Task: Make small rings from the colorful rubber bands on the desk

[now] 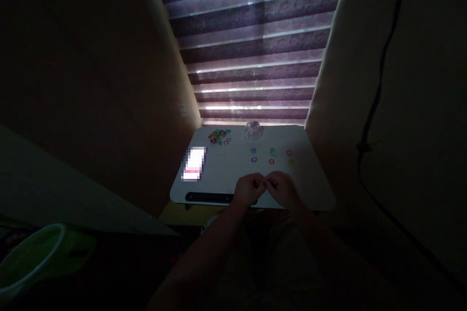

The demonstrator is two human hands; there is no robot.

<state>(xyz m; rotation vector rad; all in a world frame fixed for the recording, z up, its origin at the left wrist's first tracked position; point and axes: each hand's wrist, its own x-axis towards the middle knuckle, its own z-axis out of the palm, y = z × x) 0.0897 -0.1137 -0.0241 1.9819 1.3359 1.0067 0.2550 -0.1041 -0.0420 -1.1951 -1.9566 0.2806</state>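
My left hand (250, 189) and my right hand (282, 188) meet over the front of the white lap table (219, 175), fingertips pinched together. Between them shows a bit of a small pinkish-purple elastic band (266, 181), mostly hidden by the fingers. Just beyond the hands lie several small loops in two rows: a teal band (253, 150), a green band (272, 151), a pink band (289, 152), a purple band (254, 159), a red band (271, 161) and a yellow band (291, 161). A heap of mixed coloured bands (218, 136) sits at the back left.
A clear round container (253, 130) stands at the table's back edge, by the blinds (251, 73). A lit phone (194, 164) lies on the left. Along the front edge runs a black slotted strip (207, 198). Walls close in on both sides; a green tub (40, 255) is lower left.
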